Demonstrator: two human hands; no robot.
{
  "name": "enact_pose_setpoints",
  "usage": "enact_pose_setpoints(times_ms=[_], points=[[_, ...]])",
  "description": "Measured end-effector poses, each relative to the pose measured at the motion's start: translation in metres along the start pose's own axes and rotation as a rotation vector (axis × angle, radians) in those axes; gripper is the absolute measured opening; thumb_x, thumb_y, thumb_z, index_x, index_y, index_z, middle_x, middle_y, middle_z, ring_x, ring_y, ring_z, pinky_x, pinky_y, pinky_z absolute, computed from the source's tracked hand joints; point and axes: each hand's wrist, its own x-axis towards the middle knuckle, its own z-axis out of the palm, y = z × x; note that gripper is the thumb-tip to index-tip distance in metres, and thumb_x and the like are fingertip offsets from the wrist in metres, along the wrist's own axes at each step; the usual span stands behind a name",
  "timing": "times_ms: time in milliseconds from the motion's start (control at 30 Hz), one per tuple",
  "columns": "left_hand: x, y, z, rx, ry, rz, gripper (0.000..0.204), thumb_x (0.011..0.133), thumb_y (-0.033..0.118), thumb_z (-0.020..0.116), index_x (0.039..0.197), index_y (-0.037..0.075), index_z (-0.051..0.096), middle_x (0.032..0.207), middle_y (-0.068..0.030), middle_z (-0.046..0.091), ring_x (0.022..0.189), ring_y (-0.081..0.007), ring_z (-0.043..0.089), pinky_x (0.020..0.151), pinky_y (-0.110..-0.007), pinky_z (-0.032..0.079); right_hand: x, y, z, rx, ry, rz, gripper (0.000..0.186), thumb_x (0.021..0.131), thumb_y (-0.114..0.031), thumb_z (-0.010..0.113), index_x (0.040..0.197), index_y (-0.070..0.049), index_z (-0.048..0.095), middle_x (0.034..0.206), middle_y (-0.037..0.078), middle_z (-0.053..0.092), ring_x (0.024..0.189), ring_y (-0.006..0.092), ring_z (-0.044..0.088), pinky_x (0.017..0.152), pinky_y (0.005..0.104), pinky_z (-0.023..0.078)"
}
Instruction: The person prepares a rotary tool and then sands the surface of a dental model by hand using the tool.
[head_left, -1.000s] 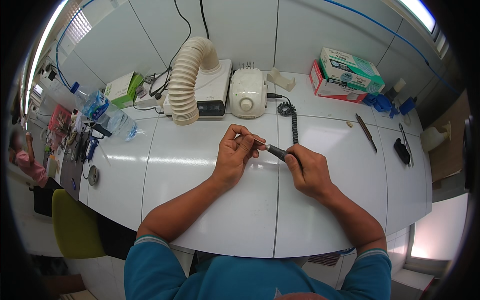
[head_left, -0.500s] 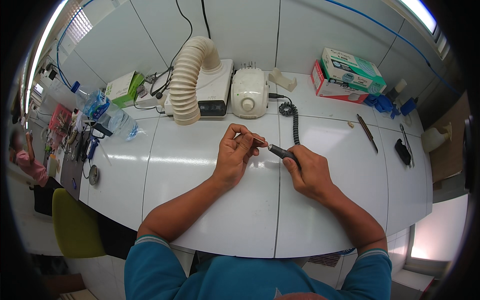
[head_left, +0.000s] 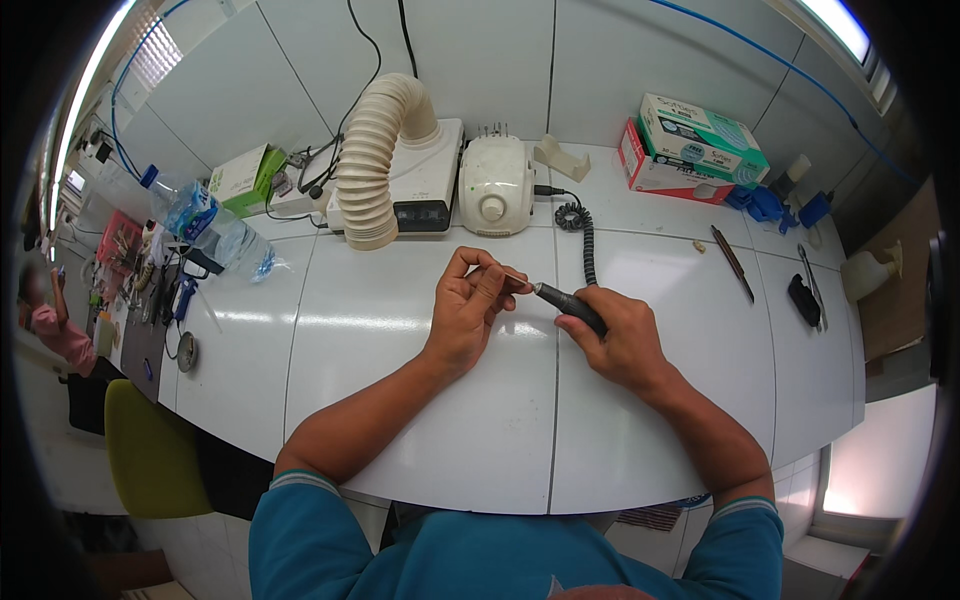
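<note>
My right hand (head_left: 625, 335) is wrapped round a dark grey rotary handpiece (head_left: 568, 303), its narrow tip aimed left. In my left hand (head_left: 463, 318) a small, thin, brownish piece (head_left: 514, 281) is pinched between thumb and fingers; its exact kind is too small to make out. The handpiece tip is right beside that piece and the left fingertips; whether they touch I cannot tell. A coiled black cord (head_left: 590, 252) leads from behind my right hand to a cream motor control unit (head_left: 496, 190) with a round knob.
A ribbed extraction hose (head_left: 367, 165) bends down from a white box left of the control unit. Water bottles (head_left: 215, 225) lie at the left. Stacked cartons (head_left: 700, 140), a brown-handled knife-like tool (head_left: 733, 264) and tweezers (head_left: 814, 287) are at the right. Far left, another person sits.
The handpiece and my right hand have shifted very slightly left, toward the piece. My left hand keeps nearly the same place and pinch.
</note>
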Motion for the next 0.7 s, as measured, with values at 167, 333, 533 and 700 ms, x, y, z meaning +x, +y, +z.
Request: enact_pose_setpoints(times_ms=[167, 333, 533, 700], points=[[0.0001, -0.0002, -0.0006, 0.004, 0.005, 0.002, 0.014, 0.117, 0.020, 0.063, 0.120, 0.012, 0.051, 0.112, -0.0111, 0.078, 0.108, -0.0227, 0.076, 0.081, -0.030, 0.053, 0.0015, -0.0016, -0.0022, 0.041, -0.015, 0.037, 0.032, 0.096, -0.030, 0.089, 0.104, -0.003, 0.073, 0.085, 0.015, 0.074, 0.068, 0.0340, 0.072, 0.064, 0.0425, 0.056], [-0.0001, -0.0008, -0.0008, 0.007, 0.007, 0.004, 0.015, 0.117, 0.020, 0.064, 0.121, 0.012, 0.052, 0.112, -0.0115, 0.078, 0.108, -0.0233, 0.077, 0.080, -0.030, 0.053, 0.0026, -0.0048, -0.0049, 0.072, -0.027, 0.065, 0.029, 0.096, -0.028, 0.088, 0.102, -0.004, 0.072, 0.081, 0.015, 0.073, 0.067, 0.0338, 0.071, 0.063, 0.0425, 0.056], [-0.0001, -0.0014, -0.0010, 0.009, 0.014, -0.003, 0.017, 0.116, 0.021, 0.064, 0.122, 0.012, 0.052, 0.113, -0.0127, 0.080, 0.108, -0.0239, 0.078, 0.081, -0.030, 0.055, 0.0030, -0.0046, -0.0048, 0.073, -0.042, 0.079, 0.029, 0.097, -0.027, 0.088, 0.099, -0.004, 0.070, 0.076, 0.015, 0.071, 0.064, 0.0333, 0.070, 0.062, 0.0425, 0.054], [-0.0006, -0.0007, 0.0010, 0.044, 0.010, 0.001, 0.016, 0.116, 0.020, 0.064, 0.122, 0.012, 0.052, 0.113, -0.0136, 0.081, 0.108, -0.0239, 0.079, 0.081, -0.029, 0.057, 0.0035, -0.0056, -0.0058, 0.077, -0.066, 0.092, 0.028, 0.098, -0.026, 0.087, 0.098, -0.005, 0.068, 0.074, 0.014, 0.070, 0.062, 0.0331, 0.069, 0.061, 0.0426, 0.054]])
